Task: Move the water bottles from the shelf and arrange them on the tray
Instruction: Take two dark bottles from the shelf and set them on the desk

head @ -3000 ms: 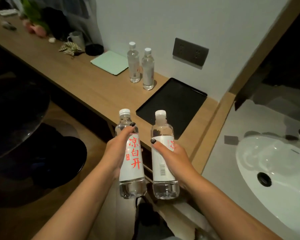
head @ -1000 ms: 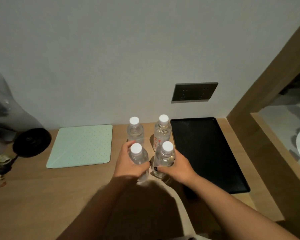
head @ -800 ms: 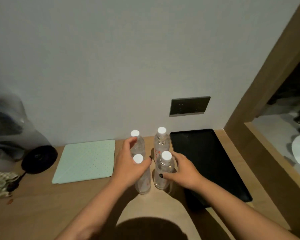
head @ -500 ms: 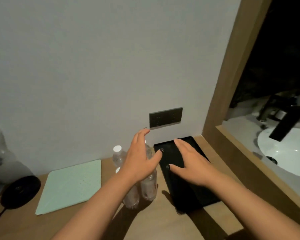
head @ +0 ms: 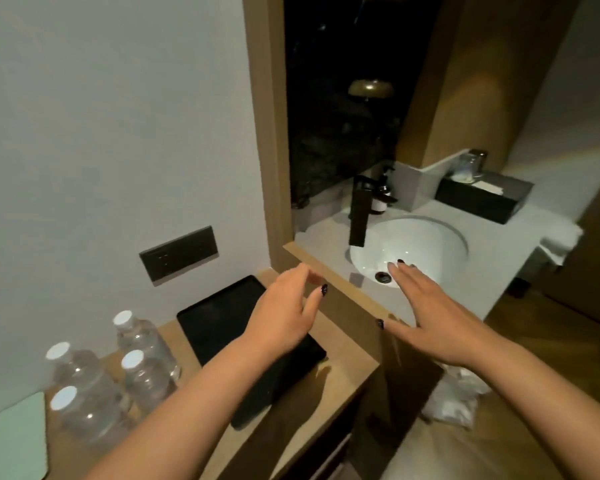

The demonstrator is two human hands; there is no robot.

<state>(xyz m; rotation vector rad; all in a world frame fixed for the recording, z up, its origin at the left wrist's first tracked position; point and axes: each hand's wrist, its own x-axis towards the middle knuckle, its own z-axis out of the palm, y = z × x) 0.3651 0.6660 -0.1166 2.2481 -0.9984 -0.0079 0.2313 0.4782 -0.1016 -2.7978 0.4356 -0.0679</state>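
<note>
Over the tray and counter edge: both hands hang in the air, holding nothing.
Left hand (head: 284,320): fingers loosely spread and relaxed, above the far right part of the tray, touching nothing.
Right hand (head: 426,317): fingers straight and spread, palm down, in front of the sink, well right of the tray.
Tray (head: 219,313): black, flat, bare of bottles, on the wooden counter (head: 340,372) below a dark wall switch plate (head: 179,254).
Water bottles (head: 118,375): four clear ones with white caps, upright in a tight cluster on the counter just left of the tray, not on it.
Beside them: a pale green mat (head: 11,441) at the near left edge.
Sink (head: 426,247): white basin with a black tap, far right.
Step in hand, as a judgement: the bottles still need moving onto the tray.
Doing it well: bring both hands back left, grip each bottle round its middle, lift clear of its neighbours, set it upright inside the tray rim, in even rows.
Risk: the packed bottles may topple if one is nudged.
</note>
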